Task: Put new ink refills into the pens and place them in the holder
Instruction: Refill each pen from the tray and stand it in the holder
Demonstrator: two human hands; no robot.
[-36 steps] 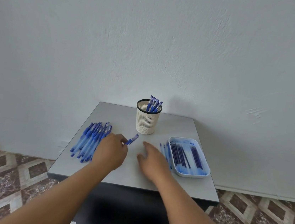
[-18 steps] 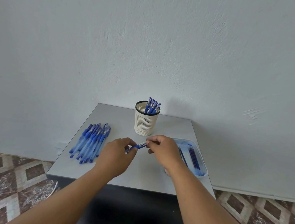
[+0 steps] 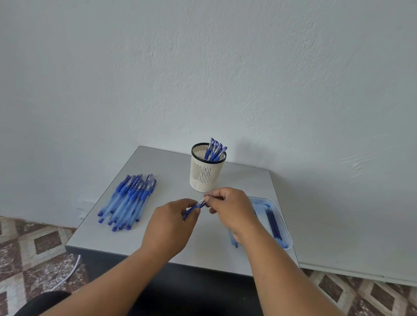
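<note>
**Both hands pinch one pen over the table, ready to open it**

Both hands are closed on a single pen [image 3: 195,208], the left hand [image 3: 168,227] curled round its lower barrel and the right hand [image 3: 232,210] pinching the upper end between thumb and fingertips — a hold that looks suited to twisting or pulling the two parts apart so a refill can go in. Whether the pen has begun to separate is too small to tell.

Taking the holder [image 3: 206,172] as landmark and going down in size: the table [image 3: 241,177] carries everything and stands against a white wall. Left of the holder and nearer the person lies the pile of pens [image 3: 128,200], laid roughly parallel, probably so each can be drawn off one at a time. Right of the holder and nearer the person sits the tray [image 3: 284,226] with dark refills [image 3: 273,222] lined up lengthwise — within reach of the right hand, whose wrist hides part of it. A few loose pieces lie just beside the tray's near left edge, mostly hidden under the forearm.

The holder itself stands upright at the back, with several pens upright inside, caps up. The held pen hovers just in front of it, clear of the table.
</note>
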